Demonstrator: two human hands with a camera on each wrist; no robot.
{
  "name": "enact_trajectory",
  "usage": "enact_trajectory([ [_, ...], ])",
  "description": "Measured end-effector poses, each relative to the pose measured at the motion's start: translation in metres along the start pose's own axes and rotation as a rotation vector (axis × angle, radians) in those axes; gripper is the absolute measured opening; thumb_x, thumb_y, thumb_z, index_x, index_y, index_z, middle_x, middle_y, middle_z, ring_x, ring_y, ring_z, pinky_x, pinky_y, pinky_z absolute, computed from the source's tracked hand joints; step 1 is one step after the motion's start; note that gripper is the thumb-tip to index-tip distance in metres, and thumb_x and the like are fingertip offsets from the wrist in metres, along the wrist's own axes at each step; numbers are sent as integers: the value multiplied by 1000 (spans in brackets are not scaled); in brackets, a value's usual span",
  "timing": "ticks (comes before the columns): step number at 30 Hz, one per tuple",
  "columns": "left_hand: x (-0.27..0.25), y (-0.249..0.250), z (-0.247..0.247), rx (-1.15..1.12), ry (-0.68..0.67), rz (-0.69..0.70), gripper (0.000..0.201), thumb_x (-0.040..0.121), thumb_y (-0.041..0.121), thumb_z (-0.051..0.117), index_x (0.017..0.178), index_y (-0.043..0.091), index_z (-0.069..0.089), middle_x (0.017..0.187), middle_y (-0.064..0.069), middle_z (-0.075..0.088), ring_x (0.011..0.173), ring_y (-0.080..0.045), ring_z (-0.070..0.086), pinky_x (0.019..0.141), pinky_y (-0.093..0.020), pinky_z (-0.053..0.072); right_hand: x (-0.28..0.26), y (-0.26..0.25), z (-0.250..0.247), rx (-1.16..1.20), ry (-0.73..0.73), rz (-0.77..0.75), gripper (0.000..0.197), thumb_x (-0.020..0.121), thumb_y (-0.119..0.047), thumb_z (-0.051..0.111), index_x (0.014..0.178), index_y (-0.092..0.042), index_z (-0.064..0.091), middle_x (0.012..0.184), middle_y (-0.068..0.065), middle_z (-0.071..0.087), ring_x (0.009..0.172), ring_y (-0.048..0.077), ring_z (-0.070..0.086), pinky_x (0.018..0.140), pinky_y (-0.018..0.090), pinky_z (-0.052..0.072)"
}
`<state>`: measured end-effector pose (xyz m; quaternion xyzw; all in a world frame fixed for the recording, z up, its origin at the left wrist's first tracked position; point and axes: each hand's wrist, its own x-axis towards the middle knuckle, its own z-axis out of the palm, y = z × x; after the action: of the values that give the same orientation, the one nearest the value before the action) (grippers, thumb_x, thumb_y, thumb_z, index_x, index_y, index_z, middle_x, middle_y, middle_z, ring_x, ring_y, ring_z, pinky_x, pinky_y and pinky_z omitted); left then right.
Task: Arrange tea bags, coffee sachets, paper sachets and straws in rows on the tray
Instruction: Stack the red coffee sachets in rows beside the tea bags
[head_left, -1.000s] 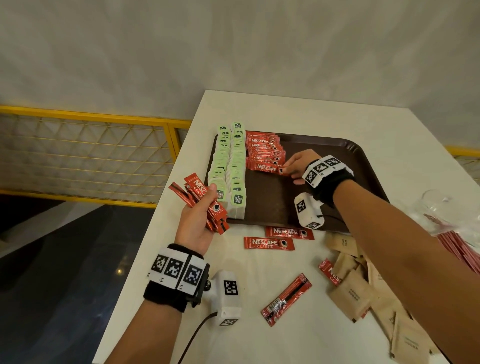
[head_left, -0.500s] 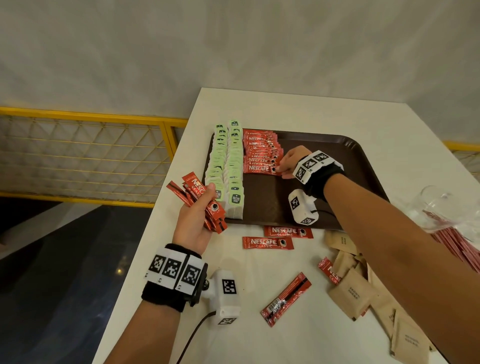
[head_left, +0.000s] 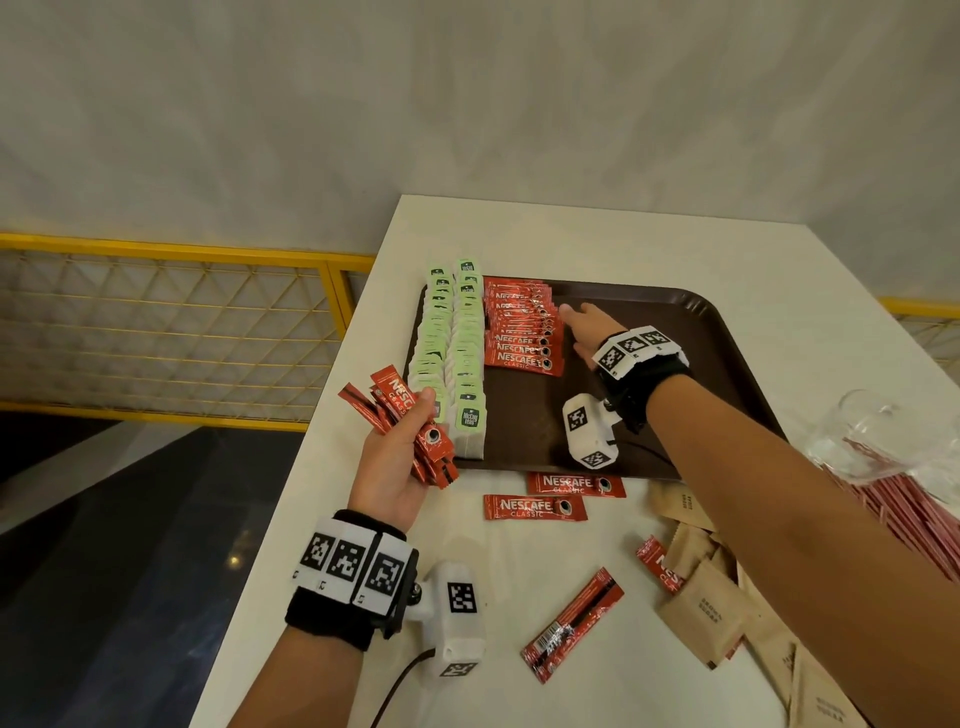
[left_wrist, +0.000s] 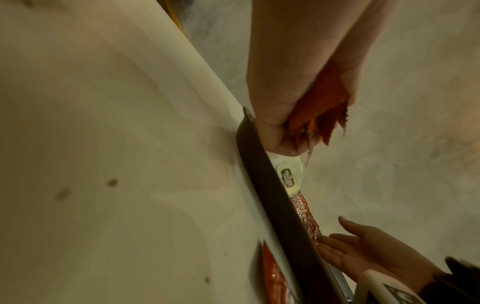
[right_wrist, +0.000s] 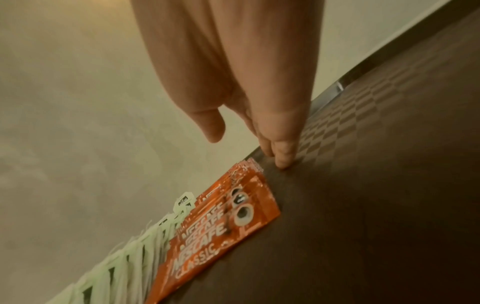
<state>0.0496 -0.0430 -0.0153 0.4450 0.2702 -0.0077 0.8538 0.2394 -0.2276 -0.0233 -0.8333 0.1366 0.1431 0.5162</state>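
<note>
One second on, the right hand (head_left: 586, 326) has let go of the nearest coffee sachet (head_left: 523, 361) and moved up the tray (head_left: 701, 332), fingers straight, squaring the row. Left hand (head_left: 395, 462) grips the spare sachets (head_left: 410, 431); placement continues.

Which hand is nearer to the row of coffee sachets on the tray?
Right. The right hand lies open beside the row of coffee sachets; the left hand grips a bundle off the tray's left edge.

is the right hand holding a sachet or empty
Empty: the right hand has straight fingers, tips touching the dark brown plastic tray beside the red coffee sachet row.
</note>
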Motion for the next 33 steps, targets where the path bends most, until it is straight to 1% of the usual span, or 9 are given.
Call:
enact_trajectory([
  [6,-2,3,0,1,-6,1,8,89,20,61,84,14,59,58,7,65,50,-4,61,61,-26,46,-2,-5,16,105,-57,5,52,95,-34,46,134,1,43,137,25,45,126,42,44,106,51,37],
  [10,-2,3,1,-16,-13,18,5,90,18,59,87,14,58,64,8,64,50,-2,62,59,-23,48,-14,-15,9,9,-8,48,60,99,-36,38,148,-6,20,153,16,25,138,32,32,113,44,29],
  [12,-2,3,0,-27,-14,22,6,90,17,59,94,14,58,64,8,64,51,-2,62,59,-23,48,-19,-15,3,-2,30,58,58,100,-32,37,147,-4,20,153,17,25,138,32,31,113,42,28],
  [16,2,1,-2,-29,-16,16,4,90,18,59,89,15,58,64,7,63,51,-2,62,61,-25,48,-27,-5,-2,-14,48,47,59,95,-6,46,147,-4,19,150,23,25,137,35,29,110,38,28],
  [21,5,-3,0,-43,-33,0,9,88,23,62,85,16,59,66,3,61,54,-7,57,51,-23,49,-34,-4,10,284,-68,82,63,100,-27,42,150,-10,8,150,17,30,130,29,43,91,35,43],
  [25,0,-2,6,-109,-98,-1,34,91,31,56,120,14,57,58,5,64,49,-6,57,48,-21,48,-47,-10,8,202,-14,-73,67,97,-28,48,151,-15,10,152,12,28,133,26,41,105,38,39],
  [27,1,-3,8,-132,-118,14,49,94,34,51,134,6,46,57,6,65,46,-5,57,47,-20,47,-71,-14,8,68,-90,-246,63,93,-34,54,147,-16,26,143,6,42,124,20,48,104,39,42],
  [30,4,-5,11,-152,-171,29,52,96,40,44,136,7,41,61,4,67,51,-6,58,53,-22,49,-122,-21,13,-137,-434,-348,47,87,-35,61,128,-15,49,113,-1,58,104,14,60,87,31,53],
  [33,-2,-2,17,-156,-238,14,42,97,44,38,132,22,45,99,-1,72,84,-16,67,77,-32,52,-152,-17,25,-131,-590,-338,31,83,-24,69,108,-9,58,86,0,64,73,10,64,59,21,54],
])
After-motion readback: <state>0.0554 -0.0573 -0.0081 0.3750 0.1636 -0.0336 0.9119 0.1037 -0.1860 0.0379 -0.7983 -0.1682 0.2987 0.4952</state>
